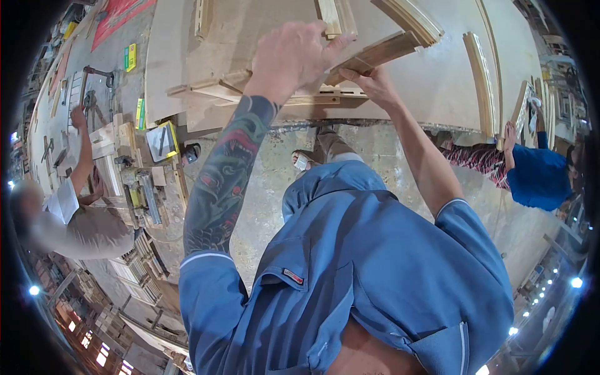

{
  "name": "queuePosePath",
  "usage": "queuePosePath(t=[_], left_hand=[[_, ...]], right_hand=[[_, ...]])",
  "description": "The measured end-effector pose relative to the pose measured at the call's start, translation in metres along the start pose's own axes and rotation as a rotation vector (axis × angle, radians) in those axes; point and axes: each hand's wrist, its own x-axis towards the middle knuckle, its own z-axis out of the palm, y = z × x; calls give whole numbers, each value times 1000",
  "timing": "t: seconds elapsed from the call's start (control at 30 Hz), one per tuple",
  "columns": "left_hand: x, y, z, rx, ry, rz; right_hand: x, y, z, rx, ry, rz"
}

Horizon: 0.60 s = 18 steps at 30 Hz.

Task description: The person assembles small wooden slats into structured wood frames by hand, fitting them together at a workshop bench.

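My right hand [380, 90] is closed on the near part of a short wooden strip [381, 52], its thumb along the edge. The strip slants up to the right, towards several grooved wooden mouldings [409, 19]. My left hand [290, 55], at the end of a tattooed forearm, is curled and slightly blurred beside the strip's near end. Whatever is in its fingers, if anything, is hidden. Below both hands, a long wooden rail [300, 100] with slots lies along the near edge of the large pale board [244, 28], partly covered by my left wrist.
Long mouldings [481, 81] lie at the board's right side. A person in a blue top [540, 178] works at the far right. Another person [75, 222] is at a left bench with tools and yellow-green boxes [130, 57]. Concrete floor [362, 244] lies below.
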Motion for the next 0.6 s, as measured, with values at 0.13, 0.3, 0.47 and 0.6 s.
queuePosePath(t=[0.13,0.3,0.47,0.6], left_hand=[[-1,-2,3,-21,29,18],[1,-2,4,-52,69,31],[1,0,2,-29,102,25],[1,4,-1,-97,100,-1]], right_hand=[[-15,2,1,-125,-56,45],[-9,-6,10,-235,-88,51],[-11,-16,11,-339,-225,-44],[-18,-6,19,-468,-206,-100]])
